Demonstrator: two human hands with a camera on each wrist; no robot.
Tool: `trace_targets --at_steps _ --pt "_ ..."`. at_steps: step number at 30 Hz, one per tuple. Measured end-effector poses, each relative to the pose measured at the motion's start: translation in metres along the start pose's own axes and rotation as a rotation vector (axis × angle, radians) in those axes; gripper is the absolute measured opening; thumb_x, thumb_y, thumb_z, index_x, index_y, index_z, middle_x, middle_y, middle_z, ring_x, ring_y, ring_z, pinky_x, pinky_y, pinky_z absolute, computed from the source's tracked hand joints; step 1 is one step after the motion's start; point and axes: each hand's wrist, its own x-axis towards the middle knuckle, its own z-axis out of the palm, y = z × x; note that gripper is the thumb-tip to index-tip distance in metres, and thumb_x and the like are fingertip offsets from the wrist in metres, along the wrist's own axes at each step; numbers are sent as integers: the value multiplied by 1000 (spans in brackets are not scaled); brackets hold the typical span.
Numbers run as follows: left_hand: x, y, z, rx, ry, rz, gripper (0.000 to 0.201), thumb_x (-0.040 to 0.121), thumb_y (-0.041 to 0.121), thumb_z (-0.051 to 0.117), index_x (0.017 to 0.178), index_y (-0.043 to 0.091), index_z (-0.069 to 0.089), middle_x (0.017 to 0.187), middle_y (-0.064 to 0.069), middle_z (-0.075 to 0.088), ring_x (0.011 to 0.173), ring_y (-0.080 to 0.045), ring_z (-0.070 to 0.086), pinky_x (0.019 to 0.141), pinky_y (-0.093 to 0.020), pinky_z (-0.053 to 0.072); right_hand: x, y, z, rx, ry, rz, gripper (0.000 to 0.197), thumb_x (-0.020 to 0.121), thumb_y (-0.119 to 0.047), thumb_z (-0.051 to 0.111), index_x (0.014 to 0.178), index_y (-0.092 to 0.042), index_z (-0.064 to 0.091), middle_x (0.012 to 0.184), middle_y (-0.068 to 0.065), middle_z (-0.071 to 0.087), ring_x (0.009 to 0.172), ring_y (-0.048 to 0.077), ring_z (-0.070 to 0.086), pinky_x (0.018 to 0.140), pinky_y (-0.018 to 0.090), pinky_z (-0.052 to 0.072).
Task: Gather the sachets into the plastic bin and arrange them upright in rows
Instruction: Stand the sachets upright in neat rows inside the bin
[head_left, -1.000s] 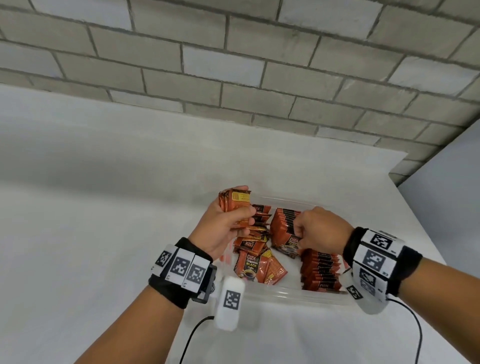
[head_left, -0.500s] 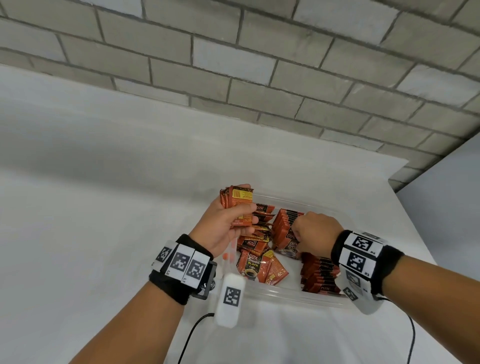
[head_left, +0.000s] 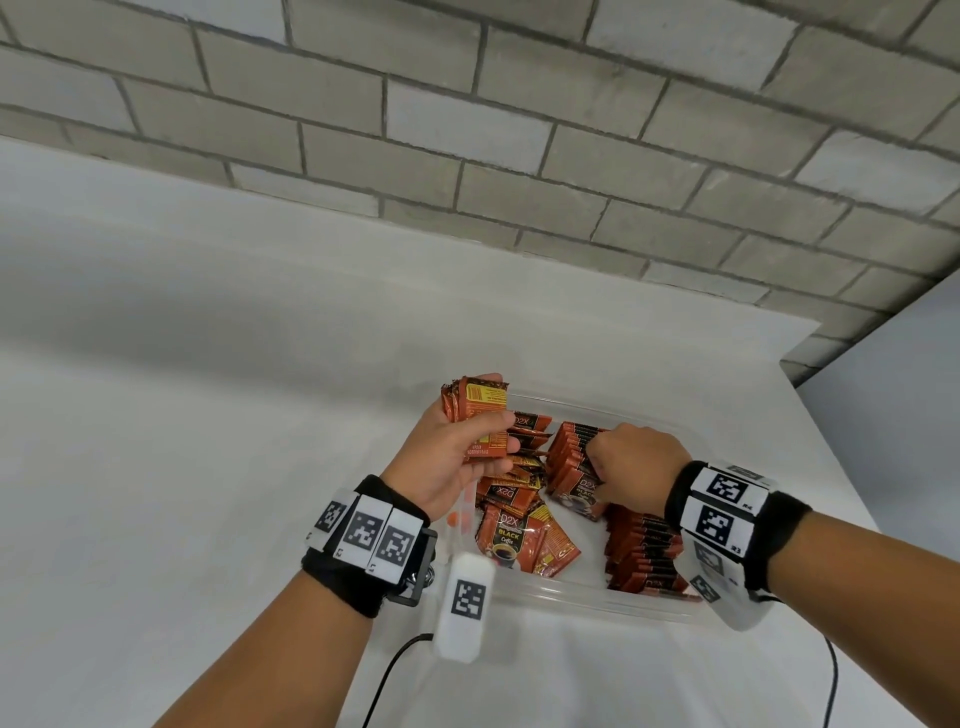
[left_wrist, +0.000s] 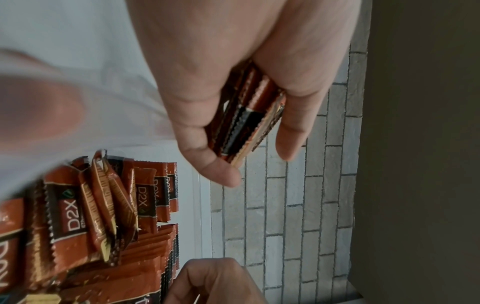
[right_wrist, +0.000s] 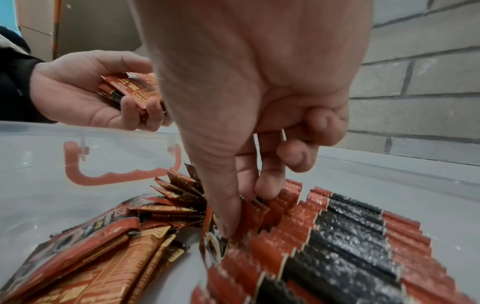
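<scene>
The left hand (head_left: 457, 457) is closed around a small stack of sachets (head_left: 480, 415), thumb across the front and fingers behind, held just above the left end of the clear plastic bin (head_left: 571, 597) on the white table (head_left: 208, 467). The right hand (head_left: 641, 465) reaches down into the bin, thumb and fingertips (right_wrist: 267, 189) pinching into the upright row (right_wrist: 337, 236) of sachets (orange and black). Loose sachets (head_left: 519, 535) lie flat beside that row.
</scene>
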Motion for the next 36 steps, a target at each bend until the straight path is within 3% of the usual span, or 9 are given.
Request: trace_targets --at_steps 6,18,25,32,36 --pt "-1 0 1 7 3 2 28 82 5 65 109 10 61 84 -6 69 74 -19 67 61 -28 56 -2 2 -1 45 -3 13 25 81 -36 69 85 -16 53 81 0 52 71 19 54 55 27 40" --pt "-5 4 5 44 25 -4 38 70 19 70 105 6 61 89 -10 68 74 -21 68 62 -30 56 -5 5 -6 59 10 10 30 79 -40 71 86 -15 56 81 1 56 70 19 54 51 25 37" --pt "-6 9 7 12 46 -51 18 91 23 57 98 6 60 86 -12 66 67 -23 65 57 -31 56 -10 8 -12 79 23 24 32 78 -43 72 83 -16 55 80 0 58 70 18 55 52 25 38" --pt "-7 11 10 25 59 -63 16 93 18 52 98 4 59 87 -14 67 65 -24 65 55 -31 55 -12 13 -11 123 42 24 33 77 -44 72 76 -18 51 80 1 61 71 19 57 50 24 37" --pt "-11 14 11 49 43 -72 17 94 10 46 104 5 59 88 -16 70 72 -29 69 56 -33 57 -18 17 -22 334 150 4 26 83 -41 68 77 -21 53 76 -3 58 67 14 55 55 25 40"
